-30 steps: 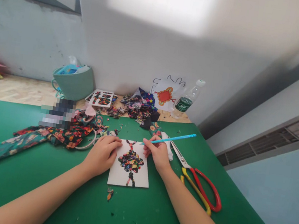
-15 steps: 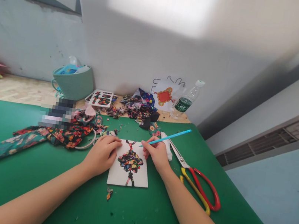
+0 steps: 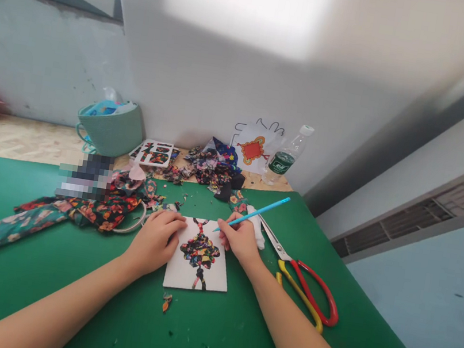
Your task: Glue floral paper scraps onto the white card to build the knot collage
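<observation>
A white board lies on the green tabletop, bearing a knot-shaped design of colourful floral fabric scraps. My left hand rests on the board's upper left edge, fingers laid out over it and holding nothing. In my right hand is a light blue pencil, pinched near its lower end. Its tip is at the board's upper part, right of the design's top strands. A crumpled white tissue sits just beyond the right hand.
Scissors with red and yellow handles lie to the right. Floral cloth and a tape roll are at left. Behind stand a green basket, a fabric pile, a picture card and a water bottle.
The whole view has shifted slightly, so things appear a little further left. The pencil tip stays close to the same spot on the board, and the left hand keeps its place.
</observation>
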`<state>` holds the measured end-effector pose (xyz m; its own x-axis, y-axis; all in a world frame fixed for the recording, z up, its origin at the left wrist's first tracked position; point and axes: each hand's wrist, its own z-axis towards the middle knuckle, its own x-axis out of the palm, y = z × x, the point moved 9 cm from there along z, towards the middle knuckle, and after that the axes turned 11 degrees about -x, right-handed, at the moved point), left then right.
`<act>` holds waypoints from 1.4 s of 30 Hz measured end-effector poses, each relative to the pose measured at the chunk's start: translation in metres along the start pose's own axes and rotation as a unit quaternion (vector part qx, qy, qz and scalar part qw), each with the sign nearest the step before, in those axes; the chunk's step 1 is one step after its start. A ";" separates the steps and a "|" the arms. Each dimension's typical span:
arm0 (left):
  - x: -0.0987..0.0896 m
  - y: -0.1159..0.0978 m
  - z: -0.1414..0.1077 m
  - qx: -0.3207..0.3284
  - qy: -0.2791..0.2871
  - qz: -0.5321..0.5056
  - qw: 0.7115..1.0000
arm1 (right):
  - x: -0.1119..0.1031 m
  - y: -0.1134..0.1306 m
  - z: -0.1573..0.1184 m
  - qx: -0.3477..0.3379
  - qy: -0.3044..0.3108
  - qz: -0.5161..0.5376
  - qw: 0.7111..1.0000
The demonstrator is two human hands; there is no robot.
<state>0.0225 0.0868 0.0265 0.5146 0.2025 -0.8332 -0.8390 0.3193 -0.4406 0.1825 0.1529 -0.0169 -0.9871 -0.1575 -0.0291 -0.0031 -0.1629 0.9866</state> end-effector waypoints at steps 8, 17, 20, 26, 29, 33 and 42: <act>0.005 0.003 -0.001 0.001 0.005 -0.010 1.000 | -0.002 0.000 0.001 -0.013 -0.001 -0.058 0.998; 0.007 0.004 -0.001 0.002 0.009 0.002 1.000 | -0.002 0.002 -0.001 -0.023 -0.003 -0.076 0.997; 0.008 0.005 -0.001 0.005 0.009 0.004 1.000 | -0.002 0.003 -0.001 -0.025 -0.003 -0.075 0.997; 0.009 0.004 -0.002 0.000 0.015 0.010 1.000 | -0.002 0.002 -0.001 -0.029 -0.004 -0.071 0.997; 0.008 0.004 -0.003 -0.001 0.017 0.013 1.000 | -0.002 0.002 -0.001 -0.028 -0.001 -0.071 0.997; 0.009 0.005 -0.002 0.000 0.020 0.016 1.000 | -0.001 0.002 -0.001 -0.025 0.001 -0.070 0.997; 0.008 0.003 -0.001 0.006 0.009 0.012 1.000 | 0.000 0.004 -0.001 -0.028 0.002 -0.068 0.997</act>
<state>0.0234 0.0881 0.0182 0.4902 0.1937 -0.8498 -0.8493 0.3254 -0.4157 0.1829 0.1510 -0.0131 -0.9773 -0.1347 -0.1638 -0.1288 -0.2367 0.9630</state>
